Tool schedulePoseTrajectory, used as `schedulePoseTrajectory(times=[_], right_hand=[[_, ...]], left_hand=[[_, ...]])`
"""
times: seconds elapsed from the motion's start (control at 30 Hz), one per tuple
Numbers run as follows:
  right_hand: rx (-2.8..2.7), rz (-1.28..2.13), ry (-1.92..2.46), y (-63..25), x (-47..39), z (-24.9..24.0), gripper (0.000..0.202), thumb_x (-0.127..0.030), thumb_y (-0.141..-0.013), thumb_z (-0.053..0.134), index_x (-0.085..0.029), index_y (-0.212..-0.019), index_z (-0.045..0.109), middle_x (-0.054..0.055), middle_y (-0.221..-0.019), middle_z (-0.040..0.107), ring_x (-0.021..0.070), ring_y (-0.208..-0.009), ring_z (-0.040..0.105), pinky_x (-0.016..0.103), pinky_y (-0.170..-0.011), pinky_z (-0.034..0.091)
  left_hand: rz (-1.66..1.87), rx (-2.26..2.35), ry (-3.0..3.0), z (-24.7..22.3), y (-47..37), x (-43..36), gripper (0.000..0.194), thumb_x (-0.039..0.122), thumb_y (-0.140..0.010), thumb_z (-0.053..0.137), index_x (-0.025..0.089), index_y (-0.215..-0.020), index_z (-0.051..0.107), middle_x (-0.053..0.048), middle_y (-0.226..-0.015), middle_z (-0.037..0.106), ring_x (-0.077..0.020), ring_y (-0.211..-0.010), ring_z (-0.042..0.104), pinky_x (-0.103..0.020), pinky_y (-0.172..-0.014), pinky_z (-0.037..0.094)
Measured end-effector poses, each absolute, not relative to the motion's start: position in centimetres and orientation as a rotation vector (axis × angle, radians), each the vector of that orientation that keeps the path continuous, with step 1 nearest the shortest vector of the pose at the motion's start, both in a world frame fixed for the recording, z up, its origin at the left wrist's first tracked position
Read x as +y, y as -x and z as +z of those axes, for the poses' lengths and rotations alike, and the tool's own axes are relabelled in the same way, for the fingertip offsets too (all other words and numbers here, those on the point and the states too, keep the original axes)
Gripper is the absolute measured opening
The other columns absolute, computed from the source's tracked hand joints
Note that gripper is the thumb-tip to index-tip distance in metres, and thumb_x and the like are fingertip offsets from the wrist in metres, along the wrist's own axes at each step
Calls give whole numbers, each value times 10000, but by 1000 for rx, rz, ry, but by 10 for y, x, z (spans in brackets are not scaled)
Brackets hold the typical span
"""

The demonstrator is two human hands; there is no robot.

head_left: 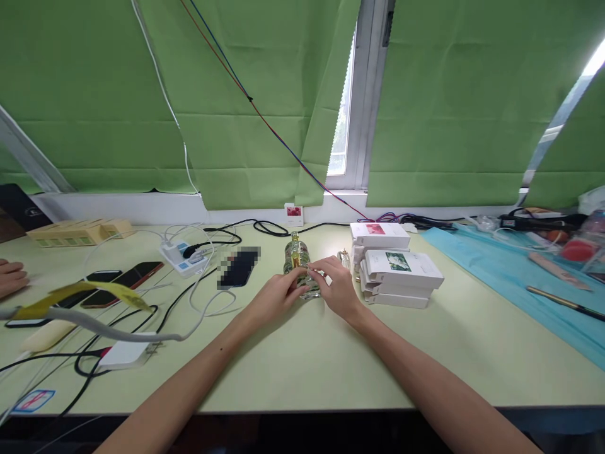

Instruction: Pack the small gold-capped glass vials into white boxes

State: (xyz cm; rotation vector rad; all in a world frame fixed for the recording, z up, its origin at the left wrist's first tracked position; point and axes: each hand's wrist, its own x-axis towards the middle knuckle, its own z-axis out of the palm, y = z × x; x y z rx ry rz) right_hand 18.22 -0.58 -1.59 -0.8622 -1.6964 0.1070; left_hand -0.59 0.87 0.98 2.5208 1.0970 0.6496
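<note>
My left hand [278, 291] and my right hand [338, 285] meet near the middle of the table. Their fingertips pinch close together over the near end of a group of small glass bottles [289, 251]. The bottles are clear, with greenish, patterned sides; one shows a gold part inside its neck. Below my fingers a clear glass base shows on the tabletop. Whatever the fingertips hold is too small and too covered to make out. Just behind my right hand stands a separate clear glass bottle [344, 257] with a gold-coloured top.
White boxes [406, 282] are stacked to the right. A blue sheet [491, 277] with a brush-like stick covers the far right. On the left are a dark phone [236, 268], a power strip [183, 255], tangled cables, a white charger [125, 353] and another person's hand [12, 277].
</note>
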Motion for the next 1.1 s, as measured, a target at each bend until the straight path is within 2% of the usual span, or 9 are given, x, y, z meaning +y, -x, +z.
schedulePoseTrajectory(times=[0.33, 0.57, 0.93, 1.1], right_hand=[[-1634, 58, 869, -182, -10, -11, 188, -143, -937, 589, -237, -1002, 738, 54, -893, 744, 211, -850, 644, 358, -751, 543], [-1679, 97, 860, -181, -9, -13, 190, -146, -938, 596, -252, -985, 747, 50, -915, 756, 215, -883, 650, 372, -771, 557], [-1679, 91, 880, -182, -6, -15, 152, -165, -931, 609, -241, -963, 737, 64, -934, 752, 219, -862, 634, 367, -728, 555], [-1688, 96, 857, -183, -6, -15, 152, -159, -931, 608, -234, -956, 738, 68, -935, 750, 217, -874, 635, 377, -763, 557]], left_hand=[[645, 1095, -2513, 8, 5, 9, 372, 425, -990, 465, 209, -1273, 574, 33, -638, 549, -151, -572, 484, -254, -586, 336], [678, 1058, -2496, 8, 4, 9, 289, 393, -974, 495, 199, -1159, 603, 25, -655, 577, -148, -580, 498, -256, -586, 341], [676, 1069, -2500, 8, 4, 8, 326, 412, -979, 484, 212, -1213, 590, 33, -645, 571, -152, -566, 494, -252, -585, 340], [674, 1060, -2499, 7, 4, 9, 339, 406, -976, 487, 203, -1227, 589, 23, -648, 581, -156, -570, 507, -258, -589, 352]])
